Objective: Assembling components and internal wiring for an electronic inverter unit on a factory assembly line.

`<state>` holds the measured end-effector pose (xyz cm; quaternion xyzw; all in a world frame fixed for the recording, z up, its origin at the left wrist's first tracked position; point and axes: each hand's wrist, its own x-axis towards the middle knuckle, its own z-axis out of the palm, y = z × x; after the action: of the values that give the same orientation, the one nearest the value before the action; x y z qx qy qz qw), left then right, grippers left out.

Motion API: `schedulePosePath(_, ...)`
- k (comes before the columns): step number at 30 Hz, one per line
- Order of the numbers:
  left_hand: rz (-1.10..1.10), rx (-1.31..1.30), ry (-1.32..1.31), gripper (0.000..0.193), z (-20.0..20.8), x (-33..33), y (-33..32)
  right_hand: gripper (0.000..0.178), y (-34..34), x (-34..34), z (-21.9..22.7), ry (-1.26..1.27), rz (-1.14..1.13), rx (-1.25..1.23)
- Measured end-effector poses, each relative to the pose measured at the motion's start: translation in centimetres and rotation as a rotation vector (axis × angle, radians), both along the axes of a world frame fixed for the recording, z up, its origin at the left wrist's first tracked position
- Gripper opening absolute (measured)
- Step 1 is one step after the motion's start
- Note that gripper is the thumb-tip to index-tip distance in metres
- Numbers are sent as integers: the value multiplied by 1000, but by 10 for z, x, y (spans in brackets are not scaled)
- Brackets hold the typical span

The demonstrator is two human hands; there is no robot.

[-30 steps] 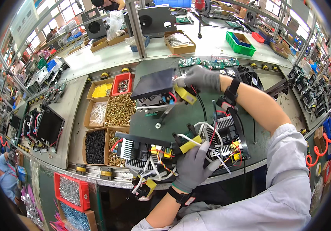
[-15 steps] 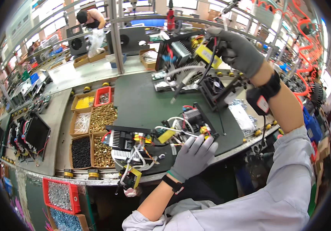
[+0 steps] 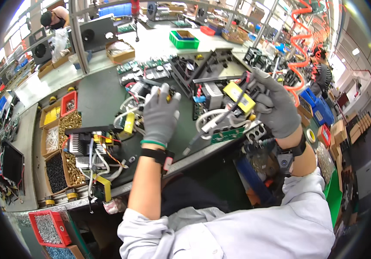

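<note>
My right hand [image 3: 277,105], in a grey glove, is closed at the right end of an electronic module [image 3: 215,96] with a finned heatsink, a yellow-wrapped block and loose cables. It holds this module tilted above the bench's near edge. White cables [image 3: 213,121] dangle beneath it. My left hand [image 3: 160,115], also gloved, lies with fingers apart against a second similar module [image 3: 134,97] on the green mat; its fingertips partly cover that module. A third module [image 3: 91,144] sits farther left, its wires and a yellow-wrapped part hanging over the near edge.
Cardboard trays hold brass fasteners [image 3: 70,125], black screws [image 3: 56,172] and white ties [image 3: 52,140]. Black housings [image 3: 220,64] and circuit boards [image 3: 144,69] stand at the back of the mat. A green bin [image 3: 184,39] is beyond, and a person [image 3: 56,18] works at far left.
My right hand has brought its module down and nearer. My left hand has moved forward and left, and the second module has slid away with it. The whole view has swung right.
</note>
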<state>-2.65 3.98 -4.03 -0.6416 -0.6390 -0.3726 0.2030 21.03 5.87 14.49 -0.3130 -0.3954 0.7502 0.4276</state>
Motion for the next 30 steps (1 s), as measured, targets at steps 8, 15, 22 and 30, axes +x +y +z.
schedulePosePath(8,-310,285,-679,23,31,12,-89,20,-15,-12,-106,225,-10,-123)
schedulePosePath(15,-435,-23,-872,29,-2,41,-107,31,-32,1,-99,27,322,-12)
schedulePosePath(22,-298,14,-258,61,12,57,-60,31,-8,8,-96,68,364,-76)
schedulePosePath(30,-405,-98,-397,60,9,50,-35,40,-31,27,-79,-117,243,216)
